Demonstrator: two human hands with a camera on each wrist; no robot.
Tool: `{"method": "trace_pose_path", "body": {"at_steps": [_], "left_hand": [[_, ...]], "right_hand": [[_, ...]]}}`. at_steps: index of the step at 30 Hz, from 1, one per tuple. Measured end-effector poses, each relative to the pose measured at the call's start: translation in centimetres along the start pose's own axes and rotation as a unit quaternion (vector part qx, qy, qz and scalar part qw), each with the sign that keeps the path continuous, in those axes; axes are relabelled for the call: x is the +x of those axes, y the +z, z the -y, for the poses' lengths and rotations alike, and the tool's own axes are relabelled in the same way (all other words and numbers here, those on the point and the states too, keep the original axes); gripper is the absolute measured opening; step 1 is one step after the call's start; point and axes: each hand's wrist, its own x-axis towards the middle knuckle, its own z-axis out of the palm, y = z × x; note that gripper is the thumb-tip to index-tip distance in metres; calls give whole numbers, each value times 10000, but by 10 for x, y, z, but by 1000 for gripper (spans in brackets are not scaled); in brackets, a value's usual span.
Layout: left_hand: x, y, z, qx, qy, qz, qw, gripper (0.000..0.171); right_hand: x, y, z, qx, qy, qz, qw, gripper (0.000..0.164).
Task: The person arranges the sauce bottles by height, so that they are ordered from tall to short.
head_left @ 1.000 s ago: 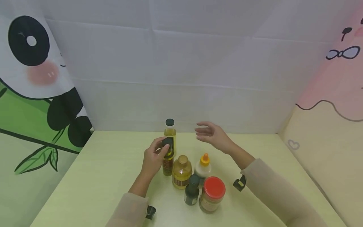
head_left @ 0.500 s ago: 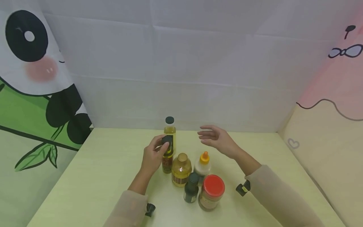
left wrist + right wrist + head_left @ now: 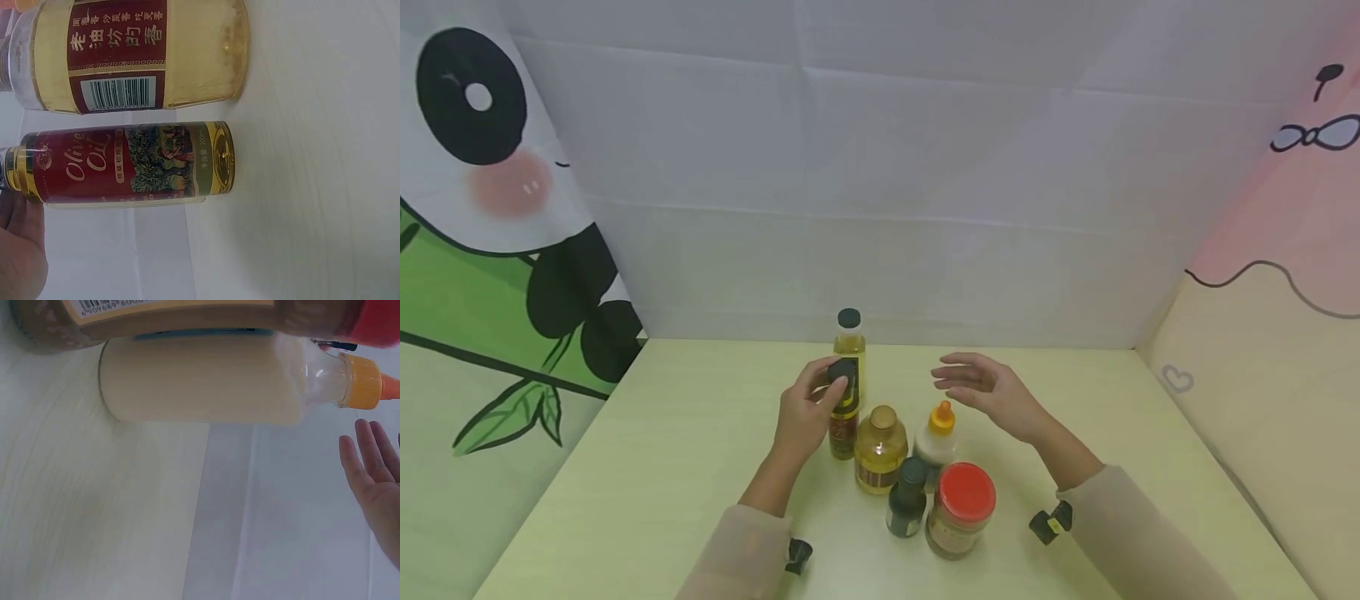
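My left hand (image 3: 805, 417) pinches the dark cap of an upright olive oil bottle (image 3: 843, 433) between thumb and fingers. In the left wrist view the red "Olive Oil" label of that bottle (image 3: 125, 164) faces the camera, its base on the table. My right hand (image 3: 988, 392) hovers behind and to the right of a squeeze bottle (image 3: 934, 446) with an orange nozzle, fingers extended and holding nothing. The right wrist view shows the fingers (image 3: 372, 456) apart from the nozzle of the squeeze bottle (image 3: 206, 378).
A taller oil bottle (image 3: 852, 346) stands behind the olive oil. A round yellow oil bottle (image 3: 880, 454), a small dark bottle (image 3: 906, 504) and a red-lidded jar (image 3: 962, 512) cluster in front on the pale table (image 3: 625, 500). A white sheet (image 3: 925, 167) rises behind.
My right hand has drifted rightward and down, toward me. The left hand stays on the olive oil cap, and the bottles keep their places; the head view has shifted slightly.
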Motion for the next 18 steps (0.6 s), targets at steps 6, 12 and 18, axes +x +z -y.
{"method": "trace_pose_path", "body": {"at_steps": [6, 12, 18], "left_hand": [[0, 0, 7, -43, 93, 27, 9999, 29], [1, -1, 12, 2, 118, 15, 9999, 29], [1, 0, 13, 63, 140, -9, 9999, 29]], "right_hand": [[-9, 3, -4, 132, -42, 30, 9999, 49], [-16, 7, -11, 159, -167, 102, 9997, 51], [-21, 10, -21, 119, -211, 92, 9997, 52]]}}
